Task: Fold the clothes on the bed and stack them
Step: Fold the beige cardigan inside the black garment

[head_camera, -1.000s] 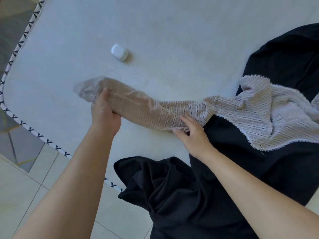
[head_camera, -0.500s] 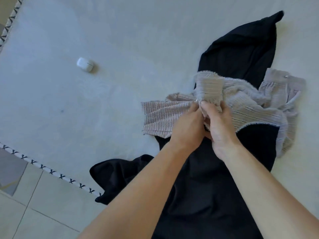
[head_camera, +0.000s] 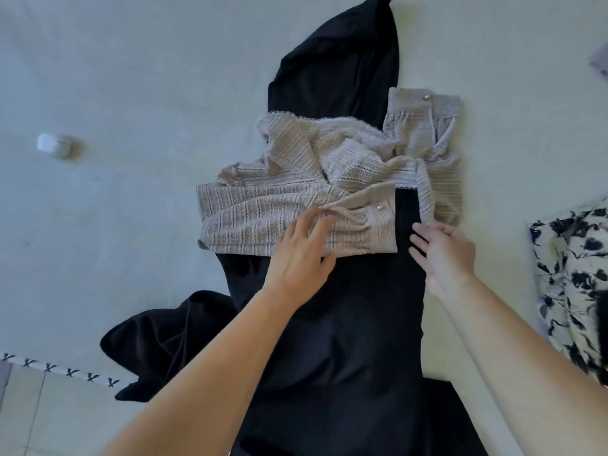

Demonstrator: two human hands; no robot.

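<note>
The beige knit top [head_camera: 329, 189] is lying half folded and bunched across the black garment [head_camera: 329, 324] on the bed [head_camera: 131, 77]. Its near edge is pressed by the left hand [head_camera: 301, 255], fingers spread and straight. A loose strip of the top at the right is touched by the right hand [head_camera: 444, 255]; whether it is pinched cannot be told. If that strip is pulled, the bunched middle is likely to be dragged apart, and the slippery black garment underneath may be shifted too.

The black garment [head_camera: 332, 324] runs off the bottom edge, the floral cloth [head_camera: 572, 284] off the right.
</note>
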